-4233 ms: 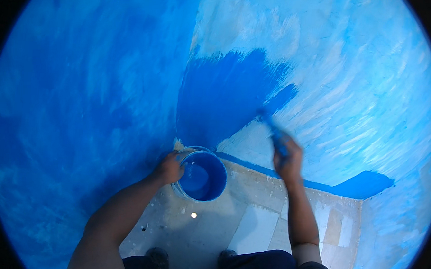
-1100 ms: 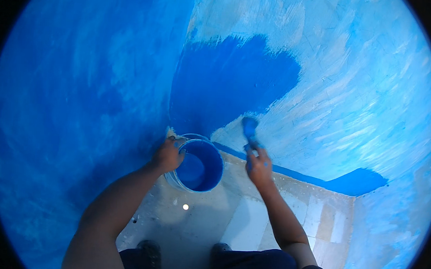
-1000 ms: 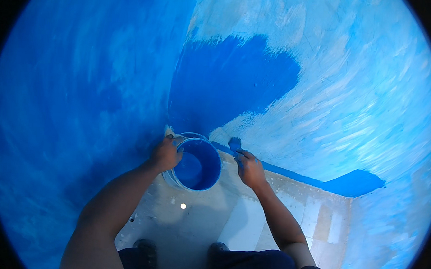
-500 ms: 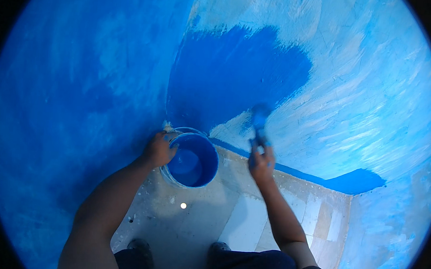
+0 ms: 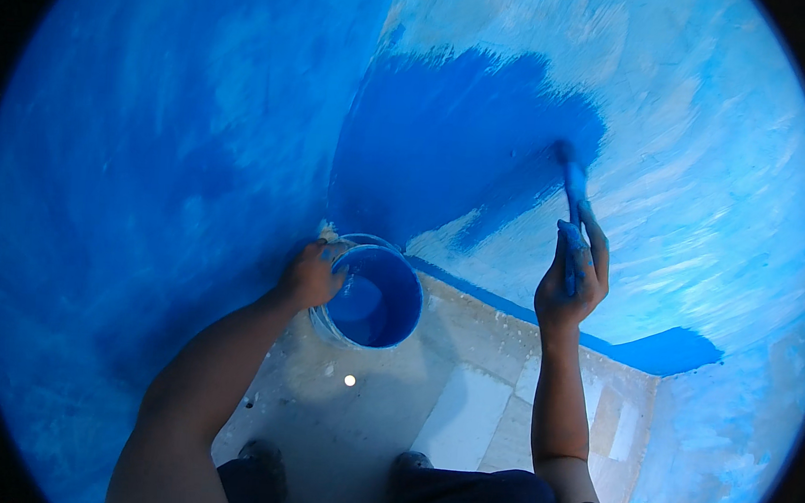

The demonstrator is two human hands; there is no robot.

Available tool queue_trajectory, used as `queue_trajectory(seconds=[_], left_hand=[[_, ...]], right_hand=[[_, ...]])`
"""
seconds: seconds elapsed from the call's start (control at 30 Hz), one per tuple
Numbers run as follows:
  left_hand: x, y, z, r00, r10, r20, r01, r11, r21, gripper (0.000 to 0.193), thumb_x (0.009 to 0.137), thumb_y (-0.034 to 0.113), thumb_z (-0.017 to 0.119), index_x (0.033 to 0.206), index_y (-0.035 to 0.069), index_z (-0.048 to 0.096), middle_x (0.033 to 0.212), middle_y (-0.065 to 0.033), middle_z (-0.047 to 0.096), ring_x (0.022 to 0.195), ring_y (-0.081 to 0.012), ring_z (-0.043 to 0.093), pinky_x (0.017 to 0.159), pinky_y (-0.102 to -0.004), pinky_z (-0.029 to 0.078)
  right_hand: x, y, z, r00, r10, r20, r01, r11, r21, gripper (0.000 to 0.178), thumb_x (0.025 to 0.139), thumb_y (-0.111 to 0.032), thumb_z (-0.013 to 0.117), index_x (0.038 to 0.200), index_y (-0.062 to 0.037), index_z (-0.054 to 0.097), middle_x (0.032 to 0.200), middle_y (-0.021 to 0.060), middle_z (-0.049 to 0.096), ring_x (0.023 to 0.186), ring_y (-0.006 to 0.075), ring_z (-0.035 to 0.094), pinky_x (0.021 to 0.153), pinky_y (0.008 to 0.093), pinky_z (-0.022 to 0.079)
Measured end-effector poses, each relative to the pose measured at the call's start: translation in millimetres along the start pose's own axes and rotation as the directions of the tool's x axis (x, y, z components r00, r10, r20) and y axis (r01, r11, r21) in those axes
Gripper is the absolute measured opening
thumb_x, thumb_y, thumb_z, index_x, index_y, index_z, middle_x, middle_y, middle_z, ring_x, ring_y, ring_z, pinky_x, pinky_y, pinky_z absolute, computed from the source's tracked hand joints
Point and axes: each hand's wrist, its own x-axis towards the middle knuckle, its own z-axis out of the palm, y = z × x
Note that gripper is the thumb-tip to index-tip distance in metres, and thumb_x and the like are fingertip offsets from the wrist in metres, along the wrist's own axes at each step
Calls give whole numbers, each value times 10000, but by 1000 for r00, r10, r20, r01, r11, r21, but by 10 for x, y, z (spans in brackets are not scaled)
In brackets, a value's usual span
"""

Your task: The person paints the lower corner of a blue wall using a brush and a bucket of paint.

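My right hand (image 5: 576, 272) grips a blue-smeared paintbrush (image 5: 574, 183) by its handle. The bristles touch the wall (image 5: 681, 148) near the right edge of a fresh patch of deep blue paint (image 5: 445, 135). Around the rim of a bucket (image 5: 375, 296) my left hand (image 5: 318, 273) is closed, fingers hooked over its left side. Inside the bucket lies blue paint, with a lighter spot on its surface. Blue smears show on the fingers of both hands.
A second wall (image 5: 189, 149), painted blue, rises on the left and meets the first in a corner. Pale tiles (image 5: 467, 414) with paint spots cover the floor. Along the wall's foot runs a blue painted strip (image 5: 670, 350). My shoes (image 5: 263, 454) stand below the bucket.
My right hand has moved up and right with the paintbrush, leaving a blue streak across the pale gap. The left hand stays on the bucket rim.
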Motion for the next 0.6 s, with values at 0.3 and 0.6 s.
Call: queue_trajectory(seconds=[0.3,0.6], left_hand=[[-78,175,-102,997,-3,-71,2,1000,-14,420,867,241,663,1254,87,608,1246,-276,565,1141,-423,547,997,-466,448],[-166,208,-184,1000,27,-13,-28,998,-64,415,896,275,617,1271,99,589,1306,-258,534,1242,-428,470,1038,-493,405]], right_hand=[[-1804,85,614,766,44,641,68,987,-149,298,780,13,588,1061,-46,666,1277,185,578,1103,364,605,837,426,545],[-714,0,213,886,191,422,-229,973,41,197,812,58,631,978,-25,696,1174,175,655,1032,366,647,835,419,543]])
